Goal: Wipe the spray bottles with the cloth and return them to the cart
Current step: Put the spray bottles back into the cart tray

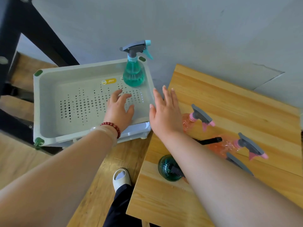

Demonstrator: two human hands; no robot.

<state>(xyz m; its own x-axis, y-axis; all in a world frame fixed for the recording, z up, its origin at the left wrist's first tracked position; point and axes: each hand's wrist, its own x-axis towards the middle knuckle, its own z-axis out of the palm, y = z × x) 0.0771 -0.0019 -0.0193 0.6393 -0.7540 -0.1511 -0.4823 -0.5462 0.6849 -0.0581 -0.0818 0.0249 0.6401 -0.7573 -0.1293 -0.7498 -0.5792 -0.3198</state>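
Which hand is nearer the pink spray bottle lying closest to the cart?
Right. The right hand is immediately beside that pink spray bottle, on its cart side. The left hand is farther off, over the perforated floor of the cart tray.

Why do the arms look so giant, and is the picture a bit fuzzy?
Head view: the wide lens stretches things near the edges, so both forearms swell toward the bottom corners. Head view: slightly soft all over, most on the pink spray bottles; light is even, shadows faint on the table.
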